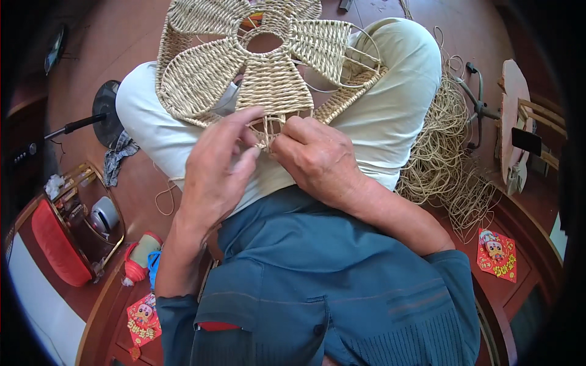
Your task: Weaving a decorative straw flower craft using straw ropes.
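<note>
A woven straw-cord piece (271, 85) shaped like a flower, with broad petals round a central ring, rests across my lap. Its nearest petal ends in bare frame rods (273, 124), where the weave stops. On the left of these rods is my left hand (217, 161), its thumb and fingers apart. My right hand (317, 155) is curled closed at the right side of the rods, pinching cord (264, 145) at the lower end of the frame. The fingertips of the right hand are partly hidden.
A large tangled heap of cord (439, 146) lies on the floor right of my knee. Beyond it stands a chair-like wooden piece (516, 122). To the left are a round black stand base (110, 113), a rack with a red cushion (58, 244) and a dark cloth (116, 160).
</note>
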Motion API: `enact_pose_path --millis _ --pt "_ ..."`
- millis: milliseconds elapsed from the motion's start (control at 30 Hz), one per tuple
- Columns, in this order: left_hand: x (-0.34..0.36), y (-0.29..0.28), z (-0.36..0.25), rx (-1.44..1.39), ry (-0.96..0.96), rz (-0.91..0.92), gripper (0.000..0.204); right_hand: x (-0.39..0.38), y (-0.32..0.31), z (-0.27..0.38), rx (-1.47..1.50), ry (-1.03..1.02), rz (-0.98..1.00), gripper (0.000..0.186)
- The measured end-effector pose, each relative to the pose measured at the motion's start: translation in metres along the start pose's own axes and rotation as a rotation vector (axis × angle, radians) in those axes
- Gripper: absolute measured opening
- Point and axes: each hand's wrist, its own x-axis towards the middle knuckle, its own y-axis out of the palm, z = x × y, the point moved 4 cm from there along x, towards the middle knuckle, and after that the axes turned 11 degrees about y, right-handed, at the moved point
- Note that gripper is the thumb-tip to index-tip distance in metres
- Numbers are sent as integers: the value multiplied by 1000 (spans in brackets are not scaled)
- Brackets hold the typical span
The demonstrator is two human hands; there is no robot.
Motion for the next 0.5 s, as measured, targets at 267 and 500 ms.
enact_pose_path --millis 267,500 --pt "-18 -14 -9 279 127 -247 42 -1 -6 1 119 32 -116 21" --pt "-9 13 -3 24 -63 -112 21 -1 -3 0 118 29 -157 19"
